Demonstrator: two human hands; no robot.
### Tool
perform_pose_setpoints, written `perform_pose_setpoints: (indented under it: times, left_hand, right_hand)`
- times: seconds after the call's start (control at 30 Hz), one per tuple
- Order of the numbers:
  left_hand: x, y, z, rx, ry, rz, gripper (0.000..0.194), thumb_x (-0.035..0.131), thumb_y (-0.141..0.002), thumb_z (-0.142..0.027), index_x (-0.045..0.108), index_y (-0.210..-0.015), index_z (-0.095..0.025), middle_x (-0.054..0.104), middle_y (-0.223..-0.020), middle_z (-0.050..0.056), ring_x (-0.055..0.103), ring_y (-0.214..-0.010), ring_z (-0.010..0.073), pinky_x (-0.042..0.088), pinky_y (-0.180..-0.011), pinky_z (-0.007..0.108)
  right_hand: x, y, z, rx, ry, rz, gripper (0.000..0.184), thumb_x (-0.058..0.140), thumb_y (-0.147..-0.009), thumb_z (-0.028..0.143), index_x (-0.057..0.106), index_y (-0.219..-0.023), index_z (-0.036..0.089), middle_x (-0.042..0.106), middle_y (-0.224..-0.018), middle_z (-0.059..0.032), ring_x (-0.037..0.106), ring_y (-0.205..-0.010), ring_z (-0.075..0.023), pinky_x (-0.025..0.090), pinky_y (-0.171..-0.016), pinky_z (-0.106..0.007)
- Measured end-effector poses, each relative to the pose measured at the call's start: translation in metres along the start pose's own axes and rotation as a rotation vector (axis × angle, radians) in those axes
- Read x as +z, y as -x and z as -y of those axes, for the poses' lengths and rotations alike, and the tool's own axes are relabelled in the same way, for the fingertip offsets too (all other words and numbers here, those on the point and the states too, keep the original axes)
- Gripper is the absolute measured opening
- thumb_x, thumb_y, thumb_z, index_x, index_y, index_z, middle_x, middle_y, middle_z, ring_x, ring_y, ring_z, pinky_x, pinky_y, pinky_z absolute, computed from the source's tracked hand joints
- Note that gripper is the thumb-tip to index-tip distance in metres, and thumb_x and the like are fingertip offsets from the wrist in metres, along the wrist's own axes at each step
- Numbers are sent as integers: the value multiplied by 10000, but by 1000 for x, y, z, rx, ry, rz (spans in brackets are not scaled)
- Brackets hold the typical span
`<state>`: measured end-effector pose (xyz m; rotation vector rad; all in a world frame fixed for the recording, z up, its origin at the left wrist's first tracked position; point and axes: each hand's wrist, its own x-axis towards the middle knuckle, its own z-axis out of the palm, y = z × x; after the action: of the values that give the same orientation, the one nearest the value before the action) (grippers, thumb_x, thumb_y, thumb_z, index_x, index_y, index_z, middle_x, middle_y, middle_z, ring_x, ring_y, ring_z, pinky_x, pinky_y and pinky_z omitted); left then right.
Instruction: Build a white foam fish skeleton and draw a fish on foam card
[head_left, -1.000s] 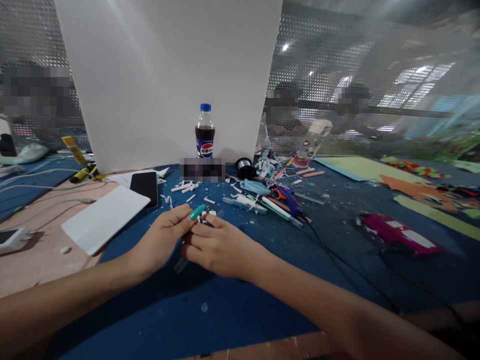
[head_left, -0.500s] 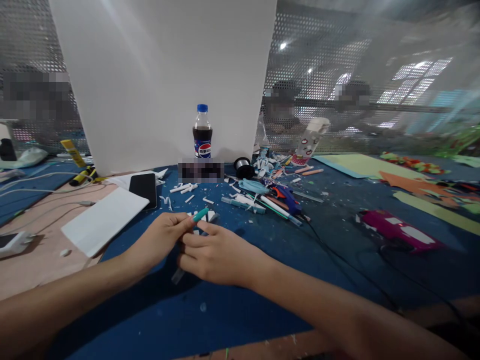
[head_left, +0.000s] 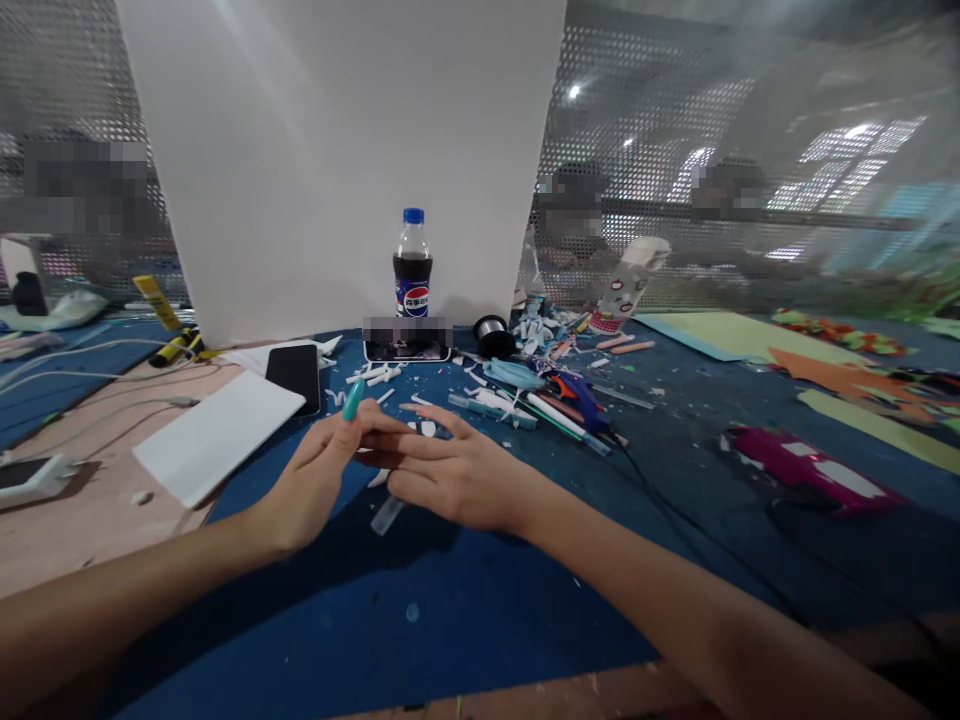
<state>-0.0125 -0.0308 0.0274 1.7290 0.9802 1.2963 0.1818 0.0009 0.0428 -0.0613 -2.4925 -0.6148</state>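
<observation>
The left hand (head_left: 319, 475) has swung its thumb up, so the long teal nail (head_left: 354, 399) at the thumb's tip, which was slanting toward the right hand (head_left: 461, 475), now stands upright, apart from the right fingers. That suggests the right hand is no longer working on it. The right grip has loosened, index raised and other fingers nearly straight, meeting the left's half-curled ones; I cannot tell whether either grip has hold of anything. Over the bench (head_left: 480, 640), a clear strip (head_left: 387, 515) pokes out below the right hand.
</observation>
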Motion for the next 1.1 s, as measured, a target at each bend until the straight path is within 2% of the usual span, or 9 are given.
perform_pose_setpoints:
  times: [0.1,0.27,0.43,0.5,0.6,0.7,0.87,0.97,1.1]
  left_hand:
    - [-1,-2,4,50,87,26,486,342,-940,-538,715,-909,-229,677,-892,52,622,-881,189,516,-806,323]
    - [-1,-5,6,129,88,34,439,341,-963,-478,712,-918,-246,679,-855,43,625,-884,179,511,-782,304]
    - [0,-7,-4,213,-142,113,342,425,-947,-432,671,-858,-213,600,-757,27,554,-697,154,468,-640,286]
    - [0,-7,-7,282,-257,127,257,501,-915,-426,644,-939,-214,574,-787,23,531,-708,152,453,-638,282]
    - [2,-5,-6,376,-277,70,307,578,-878,-401,544,-1134,-235,529,-928,31,538,-759,142,477,-685,282]
    - [4,-4,-3,423,-165,13,408,639,-846,-348,456,-1200,-261,466,-972,15,538,-702,99,499,-659,253]
    - [8,-6,-1,523,-82,-69,385,661,-829,-339,460,-1145,-251,455,-954,14,533,-797,130,509,-701,272]
    - [12,-9,-3,543,-97,-130,281,627,-859,-294,481,-1092,-233,460,-922,12,502,-813,129,488,-733,266]
    - [19,-13,-6,578,-42,-107,290,642,-850,-283,480,-1085,-229,467,-909,12,497,-791,123,492,-709,254]
  right_hand:
    - [1,0,0,-7,15,-9,230,429,-937,86,602,-829,193,719,-953,17,549,-1124,-109,174,-1134,-385]
    - [2,2,1,-14,30,2,208,441,-933,88,610,-852,179,716,-942,7,557,-1092,-119,195,-1120,-398]
    - [2,2,2,15,36,17,241,431,-935,86,619,-819,183,710,-908,3,549,-1077,-129,240,-1073,-374]
    - [1,2,2,25,46,-10,231,445,-938,105,634,-838,192,705,-964,-12,527,-1099,-131,259,-1048,-360]
    - [0,4,4,26,34,-23,195,484,-929,133,657,-883,211,688,-1025,-17,487,-1138,-144,288,-1001,-340]
    - [-3,6,5,41,-26,-11,181,500,-919,139,656,-875,217,685,-991,-16,475,-1130,-156,309,-947,-327]
    - [-6,3,10,98,-235,-23,79,545,-870,209,619,-849,189,678,-935,-40,516,-1053,-182,336,-925,-342]
    - [-5,1,14,143,-405,-71,127,514,-859,230,570,-754,184,647,-764,-19,572,-861,-136,373,-931,-291]
    - [-1,3,15,89,-390,-140,151,501,-818,196,514,-667,196,591,-662,-5,568,-727,-116,398,-919,-261]
